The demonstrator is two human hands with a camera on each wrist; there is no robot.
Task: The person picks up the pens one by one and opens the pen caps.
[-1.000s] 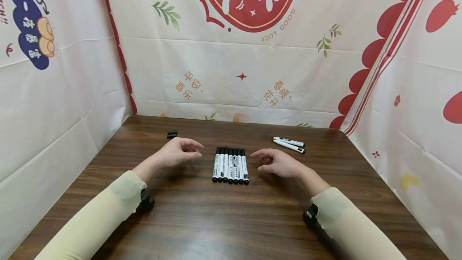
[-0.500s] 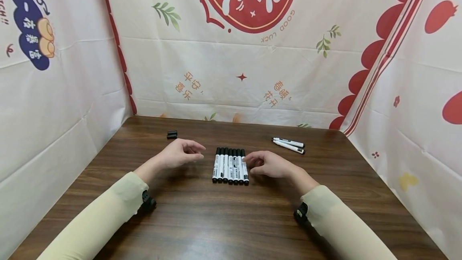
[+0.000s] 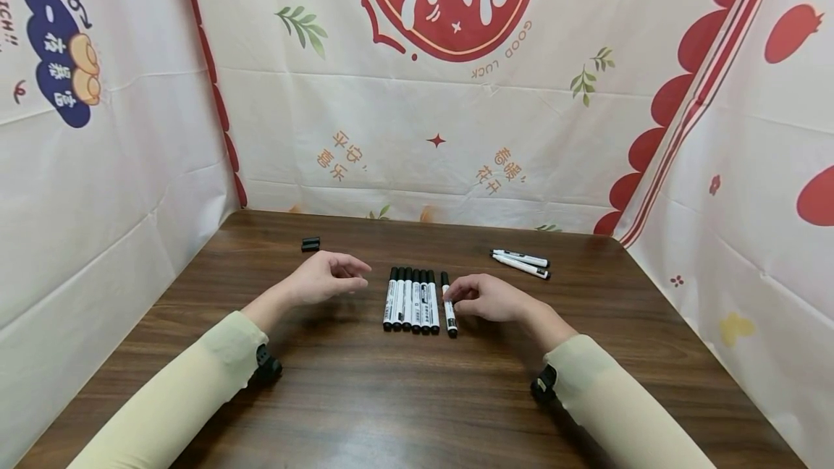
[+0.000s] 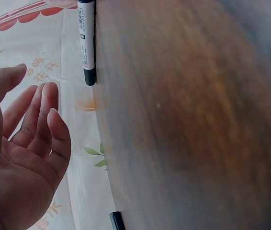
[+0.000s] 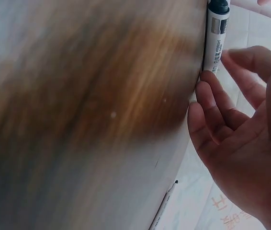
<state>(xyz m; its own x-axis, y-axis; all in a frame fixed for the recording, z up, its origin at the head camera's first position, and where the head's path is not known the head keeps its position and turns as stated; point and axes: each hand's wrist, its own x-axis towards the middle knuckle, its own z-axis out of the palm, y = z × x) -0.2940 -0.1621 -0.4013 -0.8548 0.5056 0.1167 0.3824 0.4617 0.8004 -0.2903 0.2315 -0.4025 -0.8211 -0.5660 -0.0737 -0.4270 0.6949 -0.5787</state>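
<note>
Several white markers (image 3: 412, 300) with black caps lie side by side in a row on the brown table. One marker (image 3: 452, 322) lies a little apart at the row's right, and my right hand (image 3: 490, 298) pinches it with thumb and fingertips. The right wrist view shows the same marker (image 5: 218, 31) at the tips of my right hand (image 5: 243, 120). My left hand (image 3: 322, 277) hovers left of the row, its fingers relaxed and bent, holding nothing. In the left wrist view, a marker (image 4: 86, 38) stands apart from my left hand (image 4: 28, 139).
Two loose markers (image 3: 521, 263) lie at the back right of the table (image 3: 365, 411), their black caps off. A pair of small black caps (image 3: 310, 243) sits at the back left. Printed cloth (image 3: 404, 107) hangs behind and on both sides.
My right hand moved left to the row's rightmost marker, then drew it slightly right and nearer, leaving a narrow gap. My left hand shifted slightly right, then stayed there.
</note>
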